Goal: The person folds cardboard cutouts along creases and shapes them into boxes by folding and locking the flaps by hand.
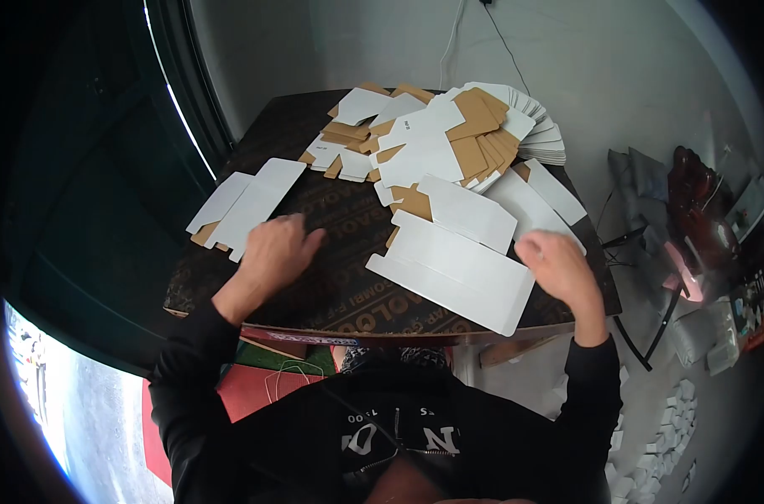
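Over the left part of the table is my left hand [273, 256], its thumb apart from the other fingers and nothing visible in it. Just beyond it lies a flat white carton blank [252, 197] with brown inner flaps. My right hand [558, 265] has its fingers curled in at the right corner of another flat carton [457, 273]; whether they grip its edge is hidden. That carton lies slantwise near the table's front edge, overlapping a second white carton [470, 210] behind it.
A loose heap of white-and-brown carton blanks [424, 139] covers the back of the dark table [340, 290]. A fanned stack of blanks [543, 139] stands at back right. A chair [642, 181] is to the right, and small white pieces [663, 441] litter the floor.
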Tool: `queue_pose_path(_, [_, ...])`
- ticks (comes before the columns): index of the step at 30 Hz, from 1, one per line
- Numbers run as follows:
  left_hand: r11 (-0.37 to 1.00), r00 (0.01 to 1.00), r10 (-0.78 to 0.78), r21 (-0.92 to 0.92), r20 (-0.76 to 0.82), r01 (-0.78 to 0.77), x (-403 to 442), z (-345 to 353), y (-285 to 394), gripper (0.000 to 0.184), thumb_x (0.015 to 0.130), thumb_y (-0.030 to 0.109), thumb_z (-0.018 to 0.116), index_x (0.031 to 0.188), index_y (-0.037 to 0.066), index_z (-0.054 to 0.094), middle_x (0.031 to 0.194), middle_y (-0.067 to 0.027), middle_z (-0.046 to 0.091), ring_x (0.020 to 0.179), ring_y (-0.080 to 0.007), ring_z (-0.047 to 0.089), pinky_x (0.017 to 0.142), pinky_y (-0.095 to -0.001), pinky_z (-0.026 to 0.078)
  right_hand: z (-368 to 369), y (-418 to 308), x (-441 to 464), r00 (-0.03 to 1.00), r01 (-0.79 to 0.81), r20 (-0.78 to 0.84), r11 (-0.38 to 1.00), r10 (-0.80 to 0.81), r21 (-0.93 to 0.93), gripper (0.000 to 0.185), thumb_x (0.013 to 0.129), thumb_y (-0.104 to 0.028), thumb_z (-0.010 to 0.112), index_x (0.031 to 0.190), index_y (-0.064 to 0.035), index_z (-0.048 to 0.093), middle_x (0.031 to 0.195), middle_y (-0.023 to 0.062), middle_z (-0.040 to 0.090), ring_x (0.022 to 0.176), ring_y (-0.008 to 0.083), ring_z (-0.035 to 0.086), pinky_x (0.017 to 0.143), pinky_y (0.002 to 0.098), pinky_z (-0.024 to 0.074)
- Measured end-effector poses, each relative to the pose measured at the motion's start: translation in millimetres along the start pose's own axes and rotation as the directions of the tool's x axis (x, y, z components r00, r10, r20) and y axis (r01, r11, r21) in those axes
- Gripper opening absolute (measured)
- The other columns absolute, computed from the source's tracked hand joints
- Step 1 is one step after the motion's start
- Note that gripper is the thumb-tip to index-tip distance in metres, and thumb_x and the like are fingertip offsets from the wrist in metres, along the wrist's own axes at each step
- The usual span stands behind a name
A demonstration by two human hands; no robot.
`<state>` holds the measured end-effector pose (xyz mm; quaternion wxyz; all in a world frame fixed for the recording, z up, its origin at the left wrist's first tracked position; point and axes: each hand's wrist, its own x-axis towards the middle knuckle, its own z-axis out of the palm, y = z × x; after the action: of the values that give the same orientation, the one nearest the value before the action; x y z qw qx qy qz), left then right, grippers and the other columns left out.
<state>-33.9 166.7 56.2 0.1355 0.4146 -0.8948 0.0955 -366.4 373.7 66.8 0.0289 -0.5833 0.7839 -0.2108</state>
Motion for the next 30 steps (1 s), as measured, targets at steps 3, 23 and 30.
queue_pose_path(3, [0.929, 0.99, 0.015, -0.368, 0.14, 0.038, 24, 17, 28, 0.042, 0.093, 0.035, 0.057, 0.072, 0.0, 0.066, 0.077, -0.0193, 0.068, 0.08, -0.033, 0.063, 0.065, -0.0397, 0.051, 17, 0, -7, 0.98, -0.147, 0.117, 0.981, 0.161, -0.125, 0.04, 0.092, -0.032, 0.051, 0.081, 0.0064, 0.06, 0.077, 0.0184, 0.065, 0.069, 0.0379, 0.055, 0.072, 0.0417, 0.0466])
queue_pose_path(23, [-0.587, 0.962, 0.262, -0.779, 0.075, 0.221, 58, 48, 12, 0.038, 0.094, 0.024, 0.06, 0.12, -0.004, 0.06, 0.095, -0.0174, 0.067, 0.085, -0.0228, 0.065, 0.077, -0.0351, 0.054, 1, -44, 63, 0.988, 0.151, -0.092, 0.923, -0.126, 0.355, 0.019, 0.088, -0.011, 0.061, 0.086, 0.0059, 0.054, 0.069, 0.0091, 0.059, 0.059, 0.017, 0.046, 0.056, 0.0326, 0.0407])
queue_pose_path(30, [-0.769, 0.989, 0.149, -0.626, 0.021, 0.13, 65, 78, 2, 0.049, 0.093, 0.02, 0.064, 0.132, -0.004, 0.048, 0.116, -0.0235, 0.061, 0.108, -0.0309, 0.061, 0.096, -0.0459, 0.05, 79, -41, 133, 0.98, 0.195, -0.151, 0.724, -0.126, 0.662, 0.019, 0.091, -0.013, 0.06, 0.08, 0.0023, 0.057, 0.069, -0.0002, 0.053, 0.065, 0.0086, 0.045, 0.059, 0.0233, 0.0386])
